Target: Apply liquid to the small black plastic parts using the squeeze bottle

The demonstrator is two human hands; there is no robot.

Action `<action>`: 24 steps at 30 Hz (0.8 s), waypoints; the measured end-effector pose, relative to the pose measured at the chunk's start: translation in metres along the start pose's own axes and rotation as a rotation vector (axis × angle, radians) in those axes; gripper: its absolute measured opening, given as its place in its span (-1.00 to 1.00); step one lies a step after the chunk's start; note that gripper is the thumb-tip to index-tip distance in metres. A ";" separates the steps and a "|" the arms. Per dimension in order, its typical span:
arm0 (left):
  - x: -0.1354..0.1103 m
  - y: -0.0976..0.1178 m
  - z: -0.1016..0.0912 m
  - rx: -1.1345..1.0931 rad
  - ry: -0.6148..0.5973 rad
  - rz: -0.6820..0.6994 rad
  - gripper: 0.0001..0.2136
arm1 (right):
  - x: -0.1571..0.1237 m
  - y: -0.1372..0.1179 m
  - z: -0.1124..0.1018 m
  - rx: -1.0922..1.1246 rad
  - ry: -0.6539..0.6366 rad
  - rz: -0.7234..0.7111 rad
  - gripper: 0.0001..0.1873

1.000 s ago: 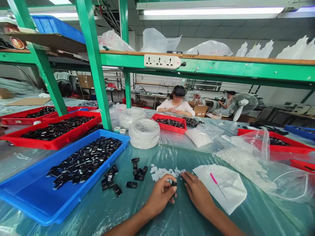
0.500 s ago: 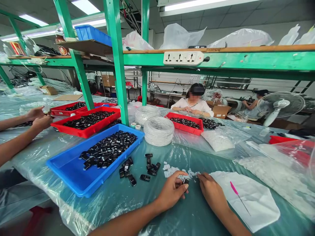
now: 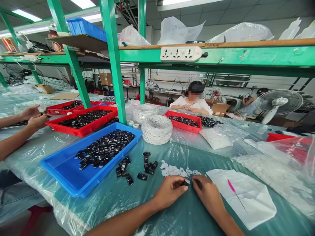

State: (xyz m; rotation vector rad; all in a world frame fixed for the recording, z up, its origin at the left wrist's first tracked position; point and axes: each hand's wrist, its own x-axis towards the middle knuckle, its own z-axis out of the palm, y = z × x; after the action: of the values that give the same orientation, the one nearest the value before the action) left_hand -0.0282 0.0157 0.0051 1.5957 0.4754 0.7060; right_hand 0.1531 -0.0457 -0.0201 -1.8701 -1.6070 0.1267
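My left hand (image 3: pixel 172 190) is closed on a small black plastic casing (image 3: pixel 185 183), its pale end facing my other hand. Beside it, my right hand (image 3: pixel 208 191) has its fingers bent and pressed together; anything between them is hidden. Both hands are low over the table, with a small gap between them. Just beyond the fingertips lies a pile of small white pieces (image 3: pixel 172 169), flat bits on the left and finer ones on the right. Several loose black casings (image 3: pixel 149 167) lie to the left of the pile.
A blue tray (image 3: pixel 61 177) of black casings stands left, with red trays (image 3: pixel 81 131) behind. White cable coils (image 3: pixel 157 129) sit farther back. A pink-handled tool (image 3: pixel 231 186) lies on a white sheet (image 3: pixel 261 203) at right. Other people sit left and opposite.
My right hand has drawn back slightly from the fine white pieces toward my left hand. My left hand has turned the black casing so its pale end points right. The view has shifted slightly.
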 end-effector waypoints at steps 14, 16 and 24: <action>0.001 0.004 -0.002 0.083 -0.071 0.065 -0.76 | -0.012 -0.033 -0.019 0.990 -0.199 0.271 -0.81; 0.002 0.006 -0.003 0.115 -0.079 0.071 -0.75 | -0.012 -0.034 -0.017 1.033 -0.222 0.272 -0.81; -0.002 0.004 -0.006 0.356 -0.021 0.121 -0.78 | -0.013 -0.041 -0.011 1.418 -0.248 0.368 -0.86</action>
State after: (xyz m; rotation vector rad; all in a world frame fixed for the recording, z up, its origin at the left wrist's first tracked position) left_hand -0.0336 0.0181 0.0092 1.9775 0.5128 0.7235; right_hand 0.1206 -0.0608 0.0064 -0.9425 -0.7772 1.3031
